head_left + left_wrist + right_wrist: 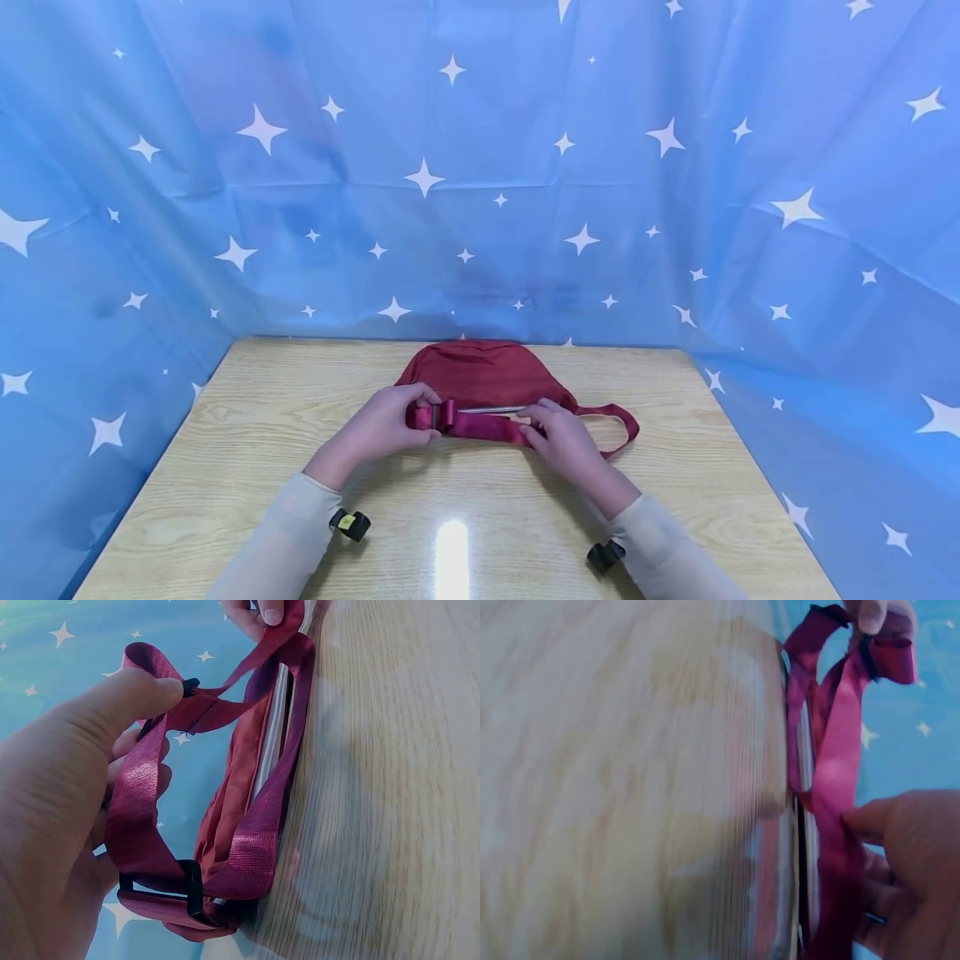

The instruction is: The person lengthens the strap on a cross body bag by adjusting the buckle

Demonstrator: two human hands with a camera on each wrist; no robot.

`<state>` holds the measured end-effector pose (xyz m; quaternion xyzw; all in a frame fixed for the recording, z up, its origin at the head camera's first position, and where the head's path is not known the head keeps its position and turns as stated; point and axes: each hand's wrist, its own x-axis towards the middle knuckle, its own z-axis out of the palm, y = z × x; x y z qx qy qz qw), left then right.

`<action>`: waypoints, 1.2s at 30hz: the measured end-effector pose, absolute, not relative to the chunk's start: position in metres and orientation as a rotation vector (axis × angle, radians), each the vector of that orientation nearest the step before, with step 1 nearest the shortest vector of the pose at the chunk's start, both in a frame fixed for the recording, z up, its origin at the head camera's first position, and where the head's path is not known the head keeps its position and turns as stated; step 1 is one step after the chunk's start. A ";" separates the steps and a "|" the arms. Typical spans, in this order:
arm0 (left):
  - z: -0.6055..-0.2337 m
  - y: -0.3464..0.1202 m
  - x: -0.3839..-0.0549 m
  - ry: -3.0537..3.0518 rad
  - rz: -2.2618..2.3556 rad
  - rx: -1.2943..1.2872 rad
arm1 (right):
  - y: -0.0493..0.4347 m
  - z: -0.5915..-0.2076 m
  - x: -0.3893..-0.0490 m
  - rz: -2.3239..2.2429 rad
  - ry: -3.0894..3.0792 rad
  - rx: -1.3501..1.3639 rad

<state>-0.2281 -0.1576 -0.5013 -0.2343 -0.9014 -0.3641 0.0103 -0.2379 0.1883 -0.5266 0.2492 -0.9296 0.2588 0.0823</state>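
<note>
A dark red waist bag [483,373] lies on the wooden table, its pale zipper [491,409] along the near side. My left hand [388,419] pinches the bag's red strap [139,787] between thumb and fingers at a black plastic buckle piece [190,686]. Lower on that strap, in the left wrist view, hangs a black slider [196,889]. To the right, my right hand [564,437] pinches the same webbing, which stretches between both hands in front of the bag. A loop of strap [626,423] curves out at the bag's right end.
The light wooden table [300,375] extends around the bag. Behind it and at both sides hangs a blue curtain [510,275] with white stars. Each wrist wears a small black camera, such as the one on the left sleeve [351,525].
</note>
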 end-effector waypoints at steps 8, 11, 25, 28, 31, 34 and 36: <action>-0.503 -0.156 -0.229 -2.813 -1.121 -0.747 | 0.156 -0.525 -0.231 0.784 -2.815 0.788; -0.504 -0.156 -0.229 -2.812 -1.115 -0.746 | 0.140 -0.524 -0.229 0.760 -2.809 0.830; -0.501 -0.156 -0.228 -2.810 -1.112 -0.736 | 0.121 -0.520 -0.230 0.800 -2.778 0.874; -0.501 -0.156 -0.228 -2.801 -1.118 -0.748 | 0.133 -0.520 -0.231 0.818 -2.754 0.890; -0.501 -0.156 -0.229 -2.787 -1.128 -0.762 | 0.146 -0.520 -0.232 0.831 -2.746 0.874; -0.502 -0.156 -0.229 -2.783 -1.136 -0.766 | 0.156 -0.521 -0.233 0.841 -2.759 0.849; -0.502 -0.156 -0.229 -2.783 -1.134 -0.764 | 0.158 -0.522 -0.233 0.844 -2.774 0.835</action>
